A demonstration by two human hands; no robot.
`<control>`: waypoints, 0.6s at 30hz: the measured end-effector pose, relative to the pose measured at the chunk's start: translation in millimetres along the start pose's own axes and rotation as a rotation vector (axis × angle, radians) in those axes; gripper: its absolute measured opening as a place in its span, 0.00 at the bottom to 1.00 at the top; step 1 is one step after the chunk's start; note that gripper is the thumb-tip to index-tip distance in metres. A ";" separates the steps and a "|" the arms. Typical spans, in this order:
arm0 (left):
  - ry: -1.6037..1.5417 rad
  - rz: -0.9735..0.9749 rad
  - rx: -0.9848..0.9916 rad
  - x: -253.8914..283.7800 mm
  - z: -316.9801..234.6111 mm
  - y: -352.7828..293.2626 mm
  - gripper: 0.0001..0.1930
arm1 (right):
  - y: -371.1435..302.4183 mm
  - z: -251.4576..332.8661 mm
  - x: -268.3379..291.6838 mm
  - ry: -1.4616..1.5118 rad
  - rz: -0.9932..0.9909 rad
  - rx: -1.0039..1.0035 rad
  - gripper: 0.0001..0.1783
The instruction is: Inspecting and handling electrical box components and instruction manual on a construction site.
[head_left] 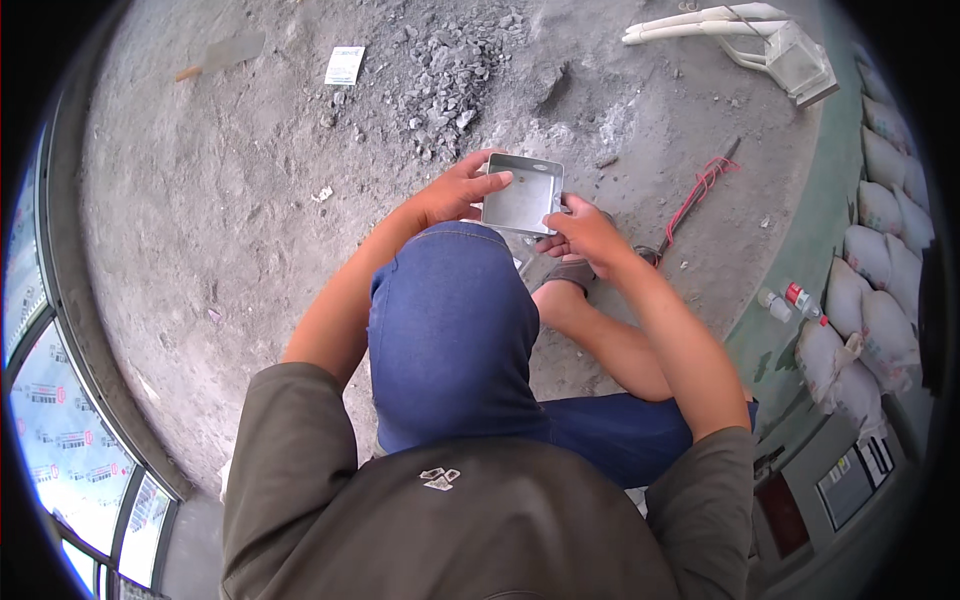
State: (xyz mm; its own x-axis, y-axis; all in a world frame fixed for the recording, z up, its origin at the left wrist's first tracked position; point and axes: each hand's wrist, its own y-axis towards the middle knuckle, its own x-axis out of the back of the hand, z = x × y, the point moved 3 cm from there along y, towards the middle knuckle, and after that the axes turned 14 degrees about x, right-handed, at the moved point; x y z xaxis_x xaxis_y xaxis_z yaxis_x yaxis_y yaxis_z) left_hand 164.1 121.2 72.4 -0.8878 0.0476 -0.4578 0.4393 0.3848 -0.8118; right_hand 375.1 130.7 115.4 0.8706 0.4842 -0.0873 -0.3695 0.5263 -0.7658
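Note:
A shallow, square grey electrical box (522, 200) is held up in front of my knee, its open side facing me. At its left edge my left hand (462, 192) grips it, the thumb lying over the rim. My right hand (584, 232) closes on the lower right corner, thumb on the front and the fingers partly hidden behind. A round hole shows in the box's upper wall. Just below the box, a small pale piece is mostly covered by my knee.
Grey rubble (455, 75) and a white printed sheet (345, 65) lie on the dusty floor ahead. White pipes with a box (795, 60) are at far right. A rod wrapped in red cord (695, 205) lies right of my foot. Filled sacks (865, 290) and bottles (800, 300) line the right wall.

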 end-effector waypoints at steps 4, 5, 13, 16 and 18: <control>-0.281 -0.108 -0.103 51.6 27.7 13.3 0.31 | 19.0 -23.1 -11.6 0.213 -0.037 0.092 0.32; -0.275 -0.103 -0.094 58.6 32.1 10.8 0.31 | 24.0 -30.1 -3.3 0.267 -0.110 0.154 0.31; -0.421 -0.421 -0.055 102.6 84.3 -13.5 0.27 | 46.6 -111.8 54.4 -0.662 -0.394 0.235 0.12; -0.215 -0.533 -0.025 132.6 119.8 2.9 0.24 | 49.8 -112.7 21.9 -0.883 -0.330 0.445 0.13; -0.189 -0.523 -0.060 135.9 134.0 13.6 0.23 | 45.4 -110.3 1.9 -0.978 -0.273 0.447 0.13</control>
State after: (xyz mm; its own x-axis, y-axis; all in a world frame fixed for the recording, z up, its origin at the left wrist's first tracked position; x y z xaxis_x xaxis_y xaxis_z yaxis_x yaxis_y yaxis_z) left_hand 67.8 9.4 -49.5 -0.9429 -0.3275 -0.0607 -0.0670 0.3649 -0.9286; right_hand 395.8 78.4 10.2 0.3815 0.5528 0.7409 -0.4603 0.8086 -0.3664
